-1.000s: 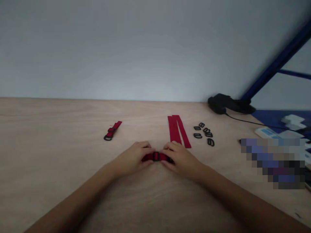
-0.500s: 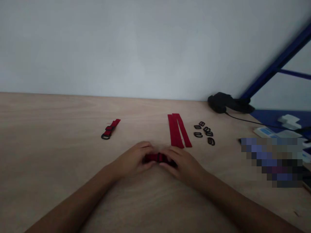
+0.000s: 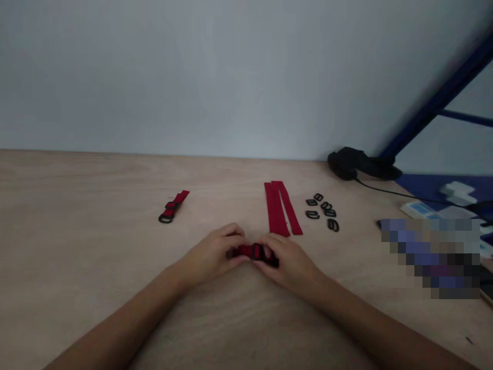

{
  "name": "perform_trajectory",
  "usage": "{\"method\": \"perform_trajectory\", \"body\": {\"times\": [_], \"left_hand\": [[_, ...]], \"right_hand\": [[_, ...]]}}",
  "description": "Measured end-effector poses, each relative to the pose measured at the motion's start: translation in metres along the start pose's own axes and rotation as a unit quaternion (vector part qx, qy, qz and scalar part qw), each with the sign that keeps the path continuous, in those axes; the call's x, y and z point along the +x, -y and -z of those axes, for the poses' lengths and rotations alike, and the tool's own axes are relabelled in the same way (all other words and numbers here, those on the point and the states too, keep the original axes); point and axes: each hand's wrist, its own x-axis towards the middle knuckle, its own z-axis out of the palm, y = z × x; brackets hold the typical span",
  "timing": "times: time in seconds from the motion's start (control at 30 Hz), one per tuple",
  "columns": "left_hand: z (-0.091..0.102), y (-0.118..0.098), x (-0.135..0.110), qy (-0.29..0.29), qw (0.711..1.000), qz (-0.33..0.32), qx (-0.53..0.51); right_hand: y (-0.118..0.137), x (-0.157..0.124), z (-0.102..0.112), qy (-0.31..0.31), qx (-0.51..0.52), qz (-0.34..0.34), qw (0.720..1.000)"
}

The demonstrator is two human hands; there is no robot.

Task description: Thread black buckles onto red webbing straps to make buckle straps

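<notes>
While the left hand (image 3: 216, 253) and right hand (image 3: 290, 258) pinch red webbing (image 3: 244, 251), a rectangular black slider (image 3: 253, 251) spans it.

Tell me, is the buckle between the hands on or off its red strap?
On: the red strap shows beside and inside the black buckle.

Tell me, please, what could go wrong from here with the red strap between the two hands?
The red strap might slip in its black buckle if the left hand and right hand pull unevenly. The right hand is close to the loose red strips, so it might nudge them. The small black buckles lie loose farther right; a careless sweep could scatter them.
</notes>
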Motion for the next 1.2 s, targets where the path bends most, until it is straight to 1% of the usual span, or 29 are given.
{"method": "perform_trajectory", "body": {"times": [0.13, 0.27, 0.4, 0.5, 0.6, 0.73, 0.83, 1.03, 1.2], "left_hand": [[-0.002, -0.002, 0.000, -0.014, 1.000, 0.001, -0.011], [-0.002, -0.005, 0.000, -0.029, 0.999, -0.006, -0.012], [-0.002, -0.007, -0.001, -0.045, 0.998, -0.002, -0.035], [-0.004, -0.008, 0.000, -0.062, 0.997, -0.016, -0.043], [-0.007, -0.010, 0.001, -0.084, 0.995, -0.042, -0.031], [-0.009, -0.012, 0.001, -0.082, 0.994, -0.068, -0.008], [-0.011, -0.012, 0.000, -0.086, 0.993, -0.074, -0.015], [-0.012, -0.014, 0.000, -0.076, 0.994, -0.069, -0.029], [-0.010, -0.017, 0.001, -0.075, 0.996, -0.045, -0.016]], "right_hand": [[0.001, 0.002, 0.003, 0.005, 0.064, -0.019, 0.998], [0.002, 0.002, 0.006, 0.020, 0.093, -0.007, 0.995], [0.000, 0.001, 0.007, 0.009, 0.134, 0.002, 0.991], [-0.002, 0.000, 0.007, 0.001, 0.144, -0.010, 0.990], [-0.003, 0.000, 0.007, -0.009, 0.149, -0.014, 0.989], [-0.002, 0.000, 0.008, -0.011, 0.145, -0.008, 0.989], [-0.002, -0.001, 0.009, -0.007, 0.132, 0.003, 0.991], [-0.001, -0.001, 0.011, 0.000, 0.070, 0.038, 0.997], [-0.001, -0.001, 0.008, -0.008, 0.022, 0.031, 0.999]]}}
